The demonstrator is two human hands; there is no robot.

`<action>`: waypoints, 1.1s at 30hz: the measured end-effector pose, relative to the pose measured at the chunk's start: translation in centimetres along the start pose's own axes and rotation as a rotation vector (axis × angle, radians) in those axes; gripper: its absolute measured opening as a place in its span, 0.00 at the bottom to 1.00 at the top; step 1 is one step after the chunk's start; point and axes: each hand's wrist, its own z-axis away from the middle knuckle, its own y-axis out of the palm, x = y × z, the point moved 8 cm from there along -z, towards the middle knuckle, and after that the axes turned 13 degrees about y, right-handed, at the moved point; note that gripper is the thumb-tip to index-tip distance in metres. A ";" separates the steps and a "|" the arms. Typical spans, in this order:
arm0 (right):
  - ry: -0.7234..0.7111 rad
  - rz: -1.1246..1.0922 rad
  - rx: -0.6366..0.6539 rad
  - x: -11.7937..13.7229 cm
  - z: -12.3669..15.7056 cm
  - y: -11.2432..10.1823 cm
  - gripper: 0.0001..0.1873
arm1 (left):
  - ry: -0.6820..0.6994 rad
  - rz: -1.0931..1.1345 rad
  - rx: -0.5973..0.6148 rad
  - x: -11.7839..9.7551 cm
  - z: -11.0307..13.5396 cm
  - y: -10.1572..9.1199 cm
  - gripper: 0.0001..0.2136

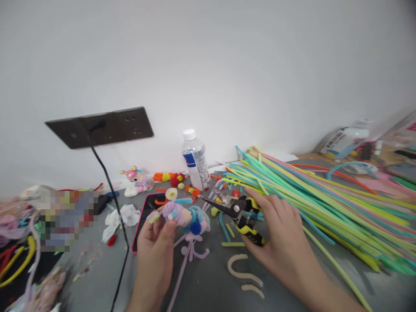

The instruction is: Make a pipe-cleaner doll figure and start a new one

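- Our left hand [155,249] pinches a pipe-cleaner doll [185,215] over the desk [211,288].
- Our right hand [281,225] clamps yellow-black shears [240,211].
- Plastic bottle [196,167] near the back edge; pipe cleaners [328,206] crowd the right side; black cable [112,189] crosses the left.

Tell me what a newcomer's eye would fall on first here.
Probably the bright sheaf of fuzzy stems fanned across the right of the table. Next, near the centre, the lilac figure in the left grip and black-and-yellow cutters in the right grip. Behind them stands a white-capped bottle.
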 end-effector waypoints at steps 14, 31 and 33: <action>-0.048 -0.084 0.084 1.0 0.6 0.7 0.41 | -0.067 0.064 0.011 0.7 0.4 0.0 0.15; -0.042 -0.065 0.055 0.8 0.4 0.5 0.40 | -0.044 0.048 -0.018 0.4 0.1 -0.3 0.15; -0.027 -0.070 0.032 0.5 0.2 0.2 0.39 | -0.036 0.056 -0.059 0.2 -0.3 -0.6 0.16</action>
